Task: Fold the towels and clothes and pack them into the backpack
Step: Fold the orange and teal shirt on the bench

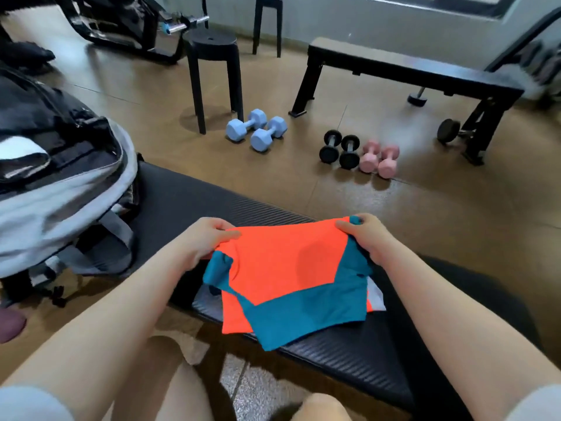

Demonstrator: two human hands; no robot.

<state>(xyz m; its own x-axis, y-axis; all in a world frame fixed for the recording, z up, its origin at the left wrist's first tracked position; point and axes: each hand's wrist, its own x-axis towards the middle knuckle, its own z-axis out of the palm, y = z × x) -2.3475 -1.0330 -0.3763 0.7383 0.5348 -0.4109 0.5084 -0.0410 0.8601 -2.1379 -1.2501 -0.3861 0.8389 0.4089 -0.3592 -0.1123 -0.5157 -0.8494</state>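
**Holding the Shirt by Its Top Corners for the Next Fold**

We hold the shirt [282,268] at its two far corners. The left hand [206,238] pinches the left corner, thumb on top and fingers curled under the cloth. The right hand [364,235] clamps the right corner in the same way. In our judgement, this even grip keeps the edge straight so the fold lands square.

The shirt rests partly on the black padded bench [188,202], over a pale folded item [375,299]. Its orange and teal panels look thin, smooth and limp, and the lower edge droops toward us.

The backpack [60,189] stands open at the left end of the bench, near the left hand. Its grey shell looks soft and slumped. White cloth [21,150] shows inside.
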